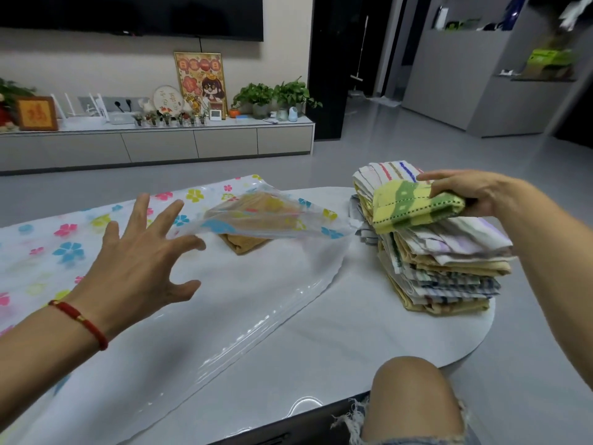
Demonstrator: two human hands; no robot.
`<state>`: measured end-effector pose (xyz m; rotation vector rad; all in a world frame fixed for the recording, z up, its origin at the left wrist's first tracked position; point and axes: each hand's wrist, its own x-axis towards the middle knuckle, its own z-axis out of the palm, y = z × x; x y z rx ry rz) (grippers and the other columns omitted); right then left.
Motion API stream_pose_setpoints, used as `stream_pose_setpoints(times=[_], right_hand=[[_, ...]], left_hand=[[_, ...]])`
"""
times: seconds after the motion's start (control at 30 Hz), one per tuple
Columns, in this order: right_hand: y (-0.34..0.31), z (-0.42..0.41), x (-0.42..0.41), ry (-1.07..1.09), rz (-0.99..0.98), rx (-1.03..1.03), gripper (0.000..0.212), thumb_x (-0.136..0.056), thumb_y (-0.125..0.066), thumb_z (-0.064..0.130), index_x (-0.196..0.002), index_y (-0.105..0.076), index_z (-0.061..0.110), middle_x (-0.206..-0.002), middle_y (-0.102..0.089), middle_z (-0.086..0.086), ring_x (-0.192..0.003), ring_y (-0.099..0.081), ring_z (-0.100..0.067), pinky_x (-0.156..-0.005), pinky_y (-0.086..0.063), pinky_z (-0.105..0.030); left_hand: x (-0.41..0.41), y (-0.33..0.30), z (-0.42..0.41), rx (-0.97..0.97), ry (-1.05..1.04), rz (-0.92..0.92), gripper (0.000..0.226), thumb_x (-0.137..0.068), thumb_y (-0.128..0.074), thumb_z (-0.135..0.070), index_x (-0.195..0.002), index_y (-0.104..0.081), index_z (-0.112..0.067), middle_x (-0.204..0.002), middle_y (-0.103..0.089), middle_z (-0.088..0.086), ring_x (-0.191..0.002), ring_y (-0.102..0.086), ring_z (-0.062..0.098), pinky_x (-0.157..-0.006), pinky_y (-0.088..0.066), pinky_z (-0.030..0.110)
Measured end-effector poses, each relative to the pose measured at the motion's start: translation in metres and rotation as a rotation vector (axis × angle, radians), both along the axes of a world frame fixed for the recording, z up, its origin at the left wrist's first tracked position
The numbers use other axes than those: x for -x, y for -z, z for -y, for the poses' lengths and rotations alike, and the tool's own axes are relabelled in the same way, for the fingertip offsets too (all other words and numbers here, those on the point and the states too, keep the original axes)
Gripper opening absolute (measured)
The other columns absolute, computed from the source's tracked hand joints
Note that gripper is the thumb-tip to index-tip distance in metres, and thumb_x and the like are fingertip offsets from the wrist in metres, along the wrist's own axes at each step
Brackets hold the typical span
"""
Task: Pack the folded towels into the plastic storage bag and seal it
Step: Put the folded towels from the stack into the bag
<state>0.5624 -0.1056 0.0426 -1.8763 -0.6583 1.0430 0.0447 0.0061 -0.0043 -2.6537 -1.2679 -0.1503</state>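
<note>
A large clear plastic storage bag (64, 245) printed with coloured flowers lies flat across the white table, its mouth to the right. A tan folded towel (244, 242) sits just inside the mouth, under the raised top flap. My left hand (141, 252) hovers above the bag with fingers spread, holding nothing. On the right stands a tall stack of folded towels (449, 268). My right hand (475, 191) grips a yellow and green folded towel (414, 207) lifted just above that stack.
The white table (337, 332) has a rounded right end near the stack. My bare knee (414, 399) is at the table's front edge. A TV cabinet (160, 142) with plants and frames stands along the far wall across grey floor.
</note>
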Motion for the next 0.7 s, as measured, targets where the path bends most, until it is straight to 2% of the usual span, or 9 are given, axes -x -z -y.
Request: stream_pose_setpoints(times=[0.1, 0.17, 0.23, 0.3, 0.43, 0.5, 0.6, 0.7], right_hand=[[-0.009, 0.027, 0.032, -0.044, -0.121, -0.136, 0.039, -0.093, -0.058, 0.0, -0.123, -0.072, 0.021, -0.129, -0.068, -0.023, -0.087, -0.075, -0.03, -0.066, -0.067, -0.039], [-0.01, 0.049, 0.061, -0.11, -0.186, -0.195, 0.036, -0.095, -0.059, 0.007, -0.126, -0.072, 0.02, -0.127, -0.071, -0.023, -0.087, -0.076, -0.03, -0.069, -0.067, -0.041], [-0.009, 0.071, 0.097, -0.206, -0.22, -0.187, 0.038, -0.093, -0.061, 0.007, -0.125, -0.074, 0.022, -0.116, -0.076, -0.023, -0.078, -0.076, -0.032, -0.061, -0.065, -0.041], [-0.004, 0.086, 0.138, -0.342, -0.26, -0.171, 0.042, -0.088, -0.061, 0.001, -0.123, -0.075, 0.02, -0.113, -0.077, -0.021, -0.074, -0.076, -0.03, -0.057, -0.064, -0.035], [0.025, 0.082, 0.228, -0.617, -0.3, -0.12, 0.045, -0.095, -0.053, -0.01, -0.127, -0.073, 0.015, -0.13, -0.072, -0.014, -0.099, -0.074, -0.029, -0.072, -0.062, -0.03], [0.044, 0.061, 0.27, -0.671, -0.307, -0.146, 0.05, -0.096, -0.047, -0.015, -0.126, -0.074, 0.015, -0.13, -0.073, -0.01, -0.101, -0.074, -0.024, -0.075, -0.06, -0.027], [0.065, 0.008, 0.326, -0.608, -0.389, -0.26, 0.054, -0.093, -0.044, -0.017, -0.127, -0.074, 0.012, -0.115, -0.077, -0.012, -0.086, -0.076, -0.019, -0.068, -0.06, -0.024], [0.083, -0.065, 0.377, -0.338, -0.461, -0.486, 0.051, -0.092, -0.048, -0.016, -0.125, -0.073, 0.013, -0.113, -0.075, -0.012, -0.084, -0.072, -0.02, -0.069, -0.061, -0.029]], left_hand=[[0.022, 0.006, 0.007, 0.042, -0.039, -0.066, 0.059, -0.071, -0.067, -0.072, -0.125, -0.061, -0.05, -0.167, -0.012, 0.0, -0.152, 0.003, 0.04, -0.113, -0.025, 0.069], [0.038, 0.014, 0.011, 0.102, -0.07, -0.141, 0.063, -0.074, -0.057, -0.078, -0.131, -0.056, -0.051, -0.166, -0.014, -0.008, -0.152, 0.001, 0.038, -0.113, -0.023, 0.069], [0.054, 0.019, 0.012, 0.176, -0.1, -0.201, 0.076, -0.076, -0.053, -0.079, -0.144, -0.041, -0.048, -0.166, -0.01, -0.012, -0.152, 0.001, 0.038, -0.113, -0.02, 0.071], [0.064, 0.018, 0.012, 0.211, -0.109, -0.231, 0.088, -0.078, -0.056, -0.075, -0.153, -0.025, -0.042, -0.167, 0.001, -0.012, -0.152, 0.006, 0.04, -0.112, -0.016, 0.075], [0.065, -0.008, 0.01, 0.171, -0.063, -0.203, 0.103, -0.077, -0.063, -0.07, -0.157, -0.012, -0.03, -0.162, 0.024, -0.018, -0.149, 0.019, 0.042, -0.109, -0.009, 0.08], [0.065, -0.024, 0.01, 0.127, -0.024, -0.192, 0.106, -0.075, -0.066, -0.068, -0.156, -0.012, -0.026, -0.158, 0.032, -0.021, -0.149, 0.02, 0.042, -0.106, -0.01, 0.082], [0.063, -0.046, 0.01, 0.146, 0.014, -0.158, 0.113, -0.071, -0.072, -0.064, -0.156, -0.008, -0.023, -0.155, 0.036, -0.024, -0.148, 0.023, 0.042, -0.104, -0.009, 0.084], [0.059, -0.069, 0.011, 0.204, 0.032, -0.111, 0.117, -0.069, -0.077, -0.059, -0.155, -0.006, -0.024, -0.156, 0.035, -0.024, -0.147, 0.025, 0.04, -0.102, -0.009, 0.085]])
